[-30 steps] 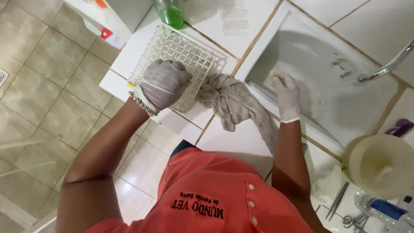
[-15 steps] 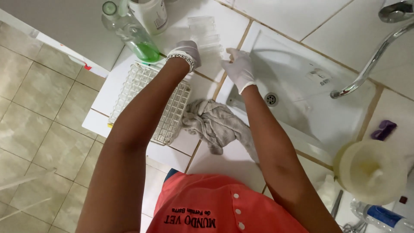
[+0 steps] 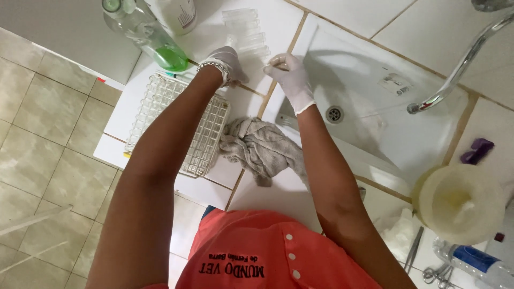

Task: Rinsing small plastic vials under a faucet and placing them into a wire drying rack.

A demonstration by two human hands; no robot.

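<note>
Both my hands wear white gloves and reach to the far part of the white tiled counter. My left hand [image 3: 227, 61] lies palm down, its fingertips at a row of clear glass tubes [image 3: 245, 33] lying flat on the counter. My right hand [image 3: 289, 77] is just to the right, at the sink's left rim, with its fingers pinched on what looks like one clear tube. A white wire tube rack [image 3: 176, 126] lies under my left forearm. Between my arms lies a crumpled grey cloth [image 3: 259, 150].
The white sink [image 3: 375, 123] with a curved metal tap [image 3: 455, 69] is on the right. A clear bottle of green liquid [image 3: 147, 35] and a white bottle [image 3: 176, 13] stand at the back left. A round yellowish container [image 3: 460, 200], a purple object [image 3: 476, 150] and metal scissors [image 3: 433, 274] sit at the right.
My left hand left the wire rack and my right hand left the sink basin. Both moved up to the clear tubes at the back of the counter, and the view shifted with them.
</note>
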